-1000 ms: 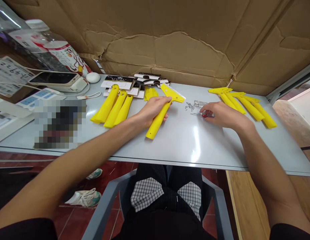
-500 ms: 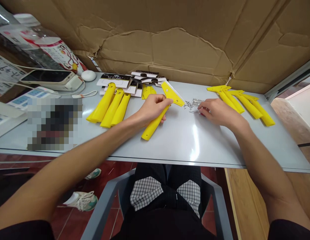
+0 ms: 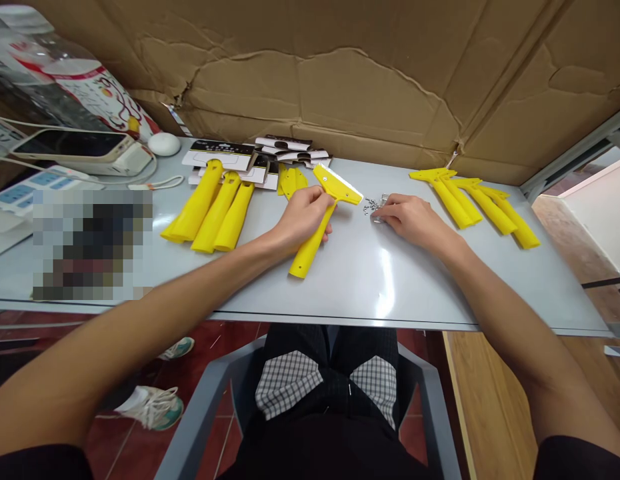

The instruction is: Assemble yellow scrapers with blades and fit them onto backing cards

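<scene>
My left hand is closed around the handle of a yellow scraper, just above the table. The scraper's wide head, with a pale blade along its far edge, points away from me. Two small screw spots show on that head. My right hand reaches down to a small pile of silver screws, fingertips pinched together at its right side. A clear, shiny piece, perhaps a small box or bag, lies partly hidden under those fingers. Whatever they pinch is too small to make out.
Three yellow handles lie left beside black-and-white packaging cards and flat yellow pieces. Several yellow scraper bodies rest at the right. A phone, bottles and a white mouse-like object occupy the far left. Cardboard walls the back.
My right hand has moved left, its fingertips now at the screws. In my left hand the scraper has turned slightly, its head shifting up. The camera view has shifted a little.
</scene>
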